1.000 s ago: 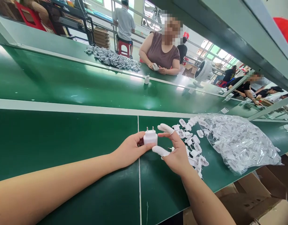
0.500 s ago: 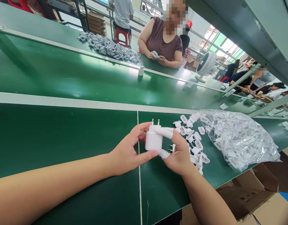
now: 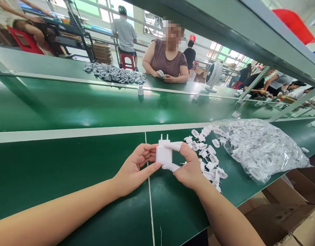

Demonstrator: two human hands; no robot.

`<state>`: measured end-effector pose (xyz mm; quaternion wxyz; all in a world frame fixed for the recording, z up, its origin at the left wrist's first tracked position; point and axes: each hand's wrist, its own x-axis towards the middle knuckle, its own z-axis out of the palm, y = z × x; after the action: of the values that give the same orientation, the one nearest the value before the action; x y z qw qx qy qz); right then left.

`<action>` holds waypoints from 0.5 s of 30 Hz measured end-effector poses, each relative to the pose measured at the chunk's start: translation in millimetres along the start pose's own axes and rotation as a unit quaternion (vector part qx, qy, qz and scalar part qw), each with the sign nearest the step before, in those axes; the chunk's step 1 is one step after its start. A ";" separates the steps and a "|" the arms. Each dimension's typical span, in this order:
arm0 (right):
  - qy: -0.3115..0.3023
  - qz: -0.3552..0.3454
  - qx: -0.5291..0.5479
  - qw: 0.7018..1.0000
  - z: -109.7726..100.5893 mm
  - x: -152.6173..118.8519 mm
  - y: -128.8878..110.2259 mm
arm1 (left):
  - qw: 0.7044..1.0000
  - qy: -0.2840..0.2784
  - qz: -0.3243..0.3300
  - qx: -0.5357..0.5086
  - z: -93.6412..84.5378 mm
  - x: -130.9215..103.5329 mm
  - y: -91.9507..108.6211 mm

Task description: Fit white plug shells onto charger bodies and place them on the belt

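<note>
A white plug adapter point(image 3: 164, 154) with two metal pins pointing up is held between my two hands above the green table. Thumb and fingers of my left hand point(image 3: 137, 167) close on its left side. My right hand point(image 3: 189, 167), with white covers on thumb and forefinger, pinches its right side at top and bottom. Loose white plug pieces point(image 3: 211, 150) lie just right of my right hand. Beyond them, a clear plastic bag point(image 3: 265, 150) is full of similar white pieces.
A pale strip point(image 3: 70, 132) divides my green table point(image 3: 70, 164) from the green conveyor surface point(image 3: 96, 109). Across it a person point(image 3: 169, 63) holds a white item beside a heap of pieces point(image 3: 116, 73). Cardboard boxes point(image 3: 283, 218) stand lower right; a metal beam point(image 3: 224, 30) crosses overhead.
The head view has tilted up and shifted, so more of the room shows. Both hands still hold the adapter, which appears slightly further left and turned a little.
</note>
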<state>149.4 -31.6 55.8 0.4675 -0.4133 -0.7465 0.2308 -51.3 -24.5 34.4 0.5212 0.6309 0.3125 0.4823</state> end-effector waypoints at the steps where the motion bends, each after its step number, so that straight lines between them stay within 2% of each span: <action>1: -0.011 -0.016 -0.025 1.000 -0.6 0.0 1.0 | 0.999 -0.009 -0.037 -0.016 -0.5 2.7 2.1; 3: -0.049 -0.028 -0.071 0.996 -1.5 -0.7 2.1 | 0.993 -0.027 -0.108 -0.024 -2.9 9.0 6.4; 6: -0.094 0.035 -0.116 0.988 -3.8 -0.9 3.9 | 0.983 -0.023 -0.181 0.007 -13.6 24.7 9.8; 9: -0.090 0.108 -0.215 0.967 -10.1 2.0 9.2 | 0.978 0.067 -0.181 0.085 -37.1 51.0 7.9; 12: -0.116 0.184 -0.372 0.902 -17.0 6.1 15.6 | 0.952 0.184 -0.148 0.192 -69.6 79.6 5.7; 15: -0.173 0.240 -0.443 0.846 -20.4 8.8 18.3 | 0.924 0.260 -0.140 0.245 -100.4 98.9 6.1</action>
<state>173.0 -15.0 56.2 0.0282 -0.6961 -0.7157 0.0482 -112.2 98.5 67.3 0.3129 0.5417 0.6302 0.4599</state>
